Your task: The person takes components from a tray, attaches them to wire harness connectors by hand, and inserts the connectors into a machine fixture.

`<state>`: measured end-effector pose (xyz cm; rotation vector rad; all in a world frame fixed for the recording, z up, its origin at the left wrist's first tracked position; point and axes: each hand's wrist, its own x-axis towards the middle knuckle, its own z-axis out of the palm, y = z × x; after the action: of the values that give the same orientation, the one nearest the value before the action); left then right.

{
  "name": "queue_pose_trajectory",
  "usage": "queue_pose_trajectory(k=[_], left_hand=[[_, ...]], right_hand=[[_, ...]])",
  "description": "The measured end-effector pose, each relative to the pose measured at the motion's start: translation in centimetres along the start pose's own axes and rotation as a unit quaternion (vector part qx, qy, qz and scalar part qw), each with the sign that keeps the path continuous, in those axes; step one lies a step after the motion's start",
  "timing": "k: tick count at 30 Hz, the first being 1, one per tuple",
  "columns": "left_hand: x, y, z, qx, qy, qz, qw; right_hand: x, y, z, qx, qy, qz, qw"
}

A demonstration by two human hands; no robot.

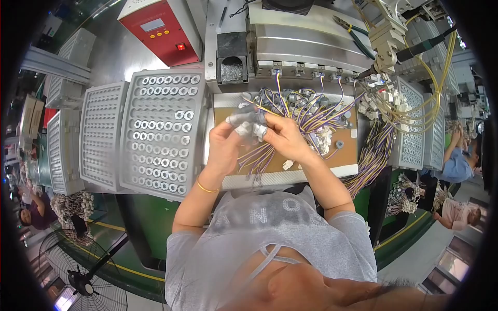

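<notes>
My left hand and my right hand meet over the left part of a brown work board. Pale covers wrap the thumb and finger tips of both. Thumbs and fingers are pinched close together around something small and greyish; blur and the fingertips hide its kind. Just beyond and to the right lies a heap of small grey round parts with yellow, purple and white wires. White connectors sit among the wires. A lone grey round part rests right of the heap.
Left stand grey trays with rows of silver rings. Behind are a red control box, a black bin and a metal fixture with green-handled pliers. Wire bundles hang at the right; a soldering-like tool is above.
</notes>
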<state>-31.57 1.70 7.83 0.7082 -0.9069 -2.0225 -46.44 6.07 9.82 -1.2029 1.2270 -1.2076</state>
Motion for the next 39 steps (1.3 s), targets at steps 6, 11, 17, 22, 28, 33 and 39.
queue_pose_trajectory(k=[6, 11, 17, 22, 28, 33, 39], left_hand=[[-0.1, -2.6, -0.8, -0.138, -0.092, -0.048, 0.985], [0.0, -5.7, -3.8, 0.608, -0.101, 0.235, 0.752], [0.2, -3.8, -3.3, 0.636, -0.088, 0.275, 0.716], [-0.7, 0.3, -1.5, 0.699, -0.127, 0.261, 0.653], [-0.7, 3.0, -2.7, 0.628, -0.016, 0.286, 0.724], [-1.0, 2.1, -3.6, 0.608, 0.020, 0.290, 0.739], [-0.9, 2.3, -2.6, 0.594, 0.004, 0.291, 0.750]], right_hand=[[-0.1, -0.4, -0.8, 0.097, 0.080, 0.054, 0.991], [0.1, 0.7, -3.2, 0.012, 0.157, 0.003, 0.987], [0.6, -0.3, -2.8, 0.012, 0.220, -0.026, 0.975], [1.5, 0.7, -3.9, 0.132, 0.387, -0.007, 0.912], [2.9, 2.9, -4.3, 0.178, 0.435, -0.051, 0.881], [2.8, 3.0, -4.2, 0.128, 0.409, -0.054, 0.902], [4.5, 1.8, -3.7, 0.255, 0.428, -0.034, 0.867]])
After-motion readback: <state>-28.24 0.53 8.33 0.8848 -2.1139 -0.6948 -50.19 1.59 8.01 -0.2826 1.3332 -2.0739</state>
